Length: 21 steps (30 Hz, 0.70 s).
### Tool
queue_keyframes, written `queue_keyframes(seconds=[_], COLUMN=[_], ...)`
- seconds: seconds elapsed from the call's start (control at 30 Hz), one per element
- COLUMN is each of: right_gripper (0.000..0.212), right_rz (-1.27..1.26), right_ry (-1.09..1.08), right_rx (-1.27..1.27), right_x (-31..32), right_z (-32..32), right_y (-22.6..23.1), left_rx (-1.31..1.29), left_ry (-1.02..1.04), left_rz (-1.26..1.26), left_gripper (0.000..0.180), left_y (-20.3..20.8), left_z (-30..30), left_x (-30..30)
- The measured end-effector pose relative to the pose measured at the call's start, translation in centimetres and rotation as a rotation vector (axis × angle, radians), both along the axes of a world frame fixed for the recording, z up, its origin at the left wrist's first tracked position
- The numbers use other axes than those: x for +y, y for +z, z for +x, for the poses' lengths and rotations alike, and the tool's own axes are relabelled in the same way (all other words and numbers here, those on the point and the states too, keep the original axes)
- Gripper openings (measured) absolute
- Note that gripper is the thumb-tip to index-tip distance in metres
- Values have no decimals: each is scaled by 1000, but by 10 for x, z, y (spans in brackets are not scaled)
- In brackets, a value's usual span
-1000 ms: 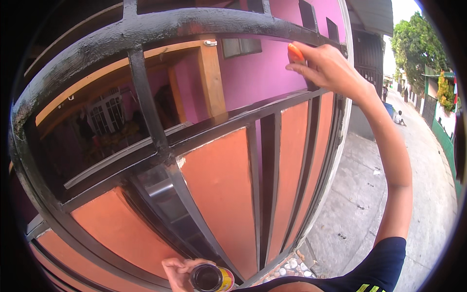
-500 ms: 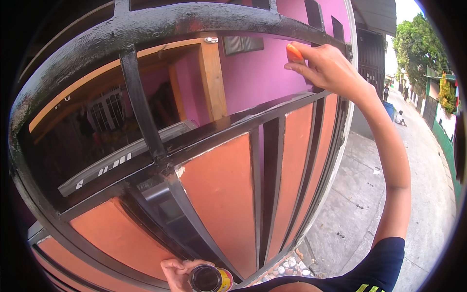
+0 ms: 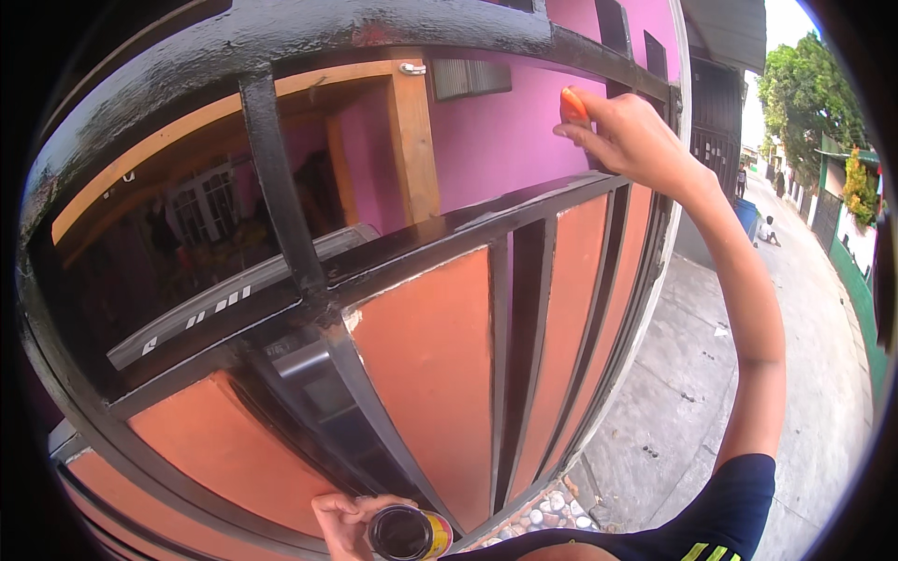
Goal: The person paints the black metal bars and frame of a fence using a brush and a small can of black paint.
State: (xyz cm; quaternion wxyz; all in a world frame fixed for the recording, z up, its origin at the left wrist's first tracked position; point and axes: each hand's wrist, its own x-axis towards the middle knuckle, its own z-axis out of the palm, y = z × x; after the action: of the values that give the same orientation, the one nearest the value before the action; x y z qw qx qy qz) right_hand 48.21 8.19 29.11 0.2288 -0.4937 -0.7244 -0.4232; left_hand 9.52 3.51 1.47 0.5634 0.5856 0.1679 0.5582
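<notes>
At the bottom, my left hand (image 3: pixel 341 524) is closed around the side of a small paint tin (image 3: pixel 440 536) with a yellow and red label. Dark paint (image 3: pixel 400 533) shows inside its open top. My right hand (image 3: pixel 622 136) is raised at the upper right, fingers pinching the orange handle of a paintbrush (image 3: pixel 573 105). The bristles are hidden behind the hand. It is beside the right part of a metal gate (image 3: pixel 402 248), whose bars are glossy black and whose panels are orange. Along the middle rail, some stretches look dull grey.
Behind the gate are a purple wall (image 3: pixel 496 140) and a wooden post (image 3: pixel 412 150). Pebbles (image 3: pixel 557 512) lie at the gate's foot. A concrete lane (image 3: pixel 692 374) runs along the right, with a blue barrel (image 3: pixel 745 213) and a person sitting (image 3: pixel 768 231) farther off.
The view has shifted slightly, so the gate sits a little differently in the picture. My right hand appears slightly lower and farther right, still holding the paintbrush. My left hand keeps the tin.
</notes>
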Motion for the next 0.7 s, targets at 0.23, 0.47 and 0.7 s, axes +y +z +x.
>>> queue_keyframes(seconds=[0.23, 0.47, 0.7], right_gripper=[27, 29, 28], right_rz=[162, 182, 209], right_ry=[145, 66, 65], right_rx=[85, 192, 88], right_x=[-2, -22, -12], right_z=[14, 9, -1], right_y=[-2, 4, -3], left_rx=[-58, -10, 45], left_ry=[-2, 4, 44], left_rz=[-47, 26, 51], left_gripper=[90, 89, 90], left_y=[-1, 2, 4], left_z=[5, 3, 3], left_x=[-2, 3, 1])
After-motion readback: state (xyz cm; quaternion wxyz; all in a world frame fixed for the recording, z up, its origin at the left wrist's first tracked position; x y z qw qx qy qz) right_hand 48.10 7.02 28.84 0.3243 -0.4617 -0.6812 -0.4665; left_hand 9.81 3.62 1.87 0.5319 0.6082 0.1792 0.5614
